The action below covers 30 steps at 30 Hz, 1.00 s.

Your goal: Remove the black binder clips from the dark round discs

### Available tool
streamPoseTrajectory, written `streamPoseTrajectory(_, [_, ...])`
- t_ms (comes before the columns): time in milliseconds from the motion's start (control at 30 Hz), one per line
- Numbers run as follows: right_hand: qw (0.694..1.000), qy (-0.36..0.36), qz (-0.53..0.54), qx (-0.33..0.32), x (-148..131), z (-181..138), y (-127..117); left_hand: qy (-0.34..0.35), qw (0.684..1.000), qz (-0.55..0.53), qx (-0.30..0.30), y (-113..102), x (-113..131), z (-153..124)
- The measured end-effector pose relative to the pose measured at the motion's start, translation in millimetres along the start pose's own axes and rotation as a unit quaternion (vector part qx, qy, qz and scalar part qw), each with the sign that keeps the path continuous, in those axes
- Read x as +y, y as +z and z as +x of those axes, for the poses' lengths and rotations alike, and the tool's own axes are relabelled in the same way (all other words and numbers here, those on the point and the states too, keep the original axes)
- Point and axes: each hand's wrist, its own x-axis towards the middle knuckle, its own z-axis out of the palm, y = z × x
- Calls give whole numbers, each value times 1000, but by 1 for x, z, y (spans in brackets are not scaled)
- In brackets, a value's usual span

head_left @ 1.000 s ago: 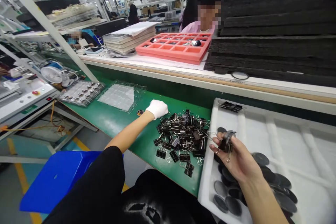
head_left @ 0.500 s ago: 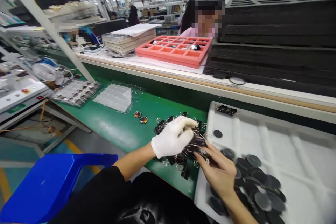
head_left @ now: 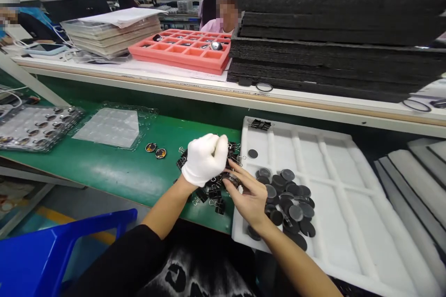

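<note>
My left hand (head_left: 205, 160), in a white glove, is closed above a pile of black binder clips (head_left: 214, 191). What its fingers grip is hidden from view. Close beside it, my bare right hand (head_left: 249, 192) pinches a round, dark-rimmed piece (head_left: 230, 177) between thumb and fingers. Part of that piece is covered by the hands. To the right, many loose dark discs (head_left: 296, 213) lie heaped in a white compartmented tray (head_left: 334, 209). A single disc (head_left: 252, 153) and some binder clips (head_left: 260, 124) sit in the tray's upper left.
Two small round parts (head_left: 160, 153) lie on the green bench (head_left: 114, 171), near a clear plastic tray (head_left: 108, 126). Behind, a shelf holds a red compartment tray (head_left: 181, 55) and stacked black foam trays (head_left: 331, 46). A blue stool (head_left: 69, 241) stands lower left. Another person sits across.
The camera view has swung right, so the scene sits further left. My left fingers have curled in more tightly. My right hand still holds the round piece.
</note>
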Motion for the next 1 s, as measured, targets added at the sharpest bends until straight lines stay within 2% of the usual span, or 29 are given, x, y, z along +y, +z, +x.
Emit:
streamPoseTrajectory(133, [996, 82, 15, 3, 0, 3, -2, -1, 1000, -20, 18, 2, -4, 7])
streamPoseTrajectory(400, [988, 149, 16, -34, 8, 3, -4, 0, 999, -37, 14, 7, 0, 4])
streamPoseTrajectory(567, [993, 119, -5, -25, 7, 5, -7, 10, 999, -35, 13, 13, 1, 0])
streamPoseTrajectory(833, [994, 88, -22, -67, 2, 8, -10, 8, 998, -58, -18, 20, 2, -6])
streamPoseTrajectory(1000, [995, 67, -49, -58, 9, 7, -13, 25, 997, -43, -53, 13, 7, -4])
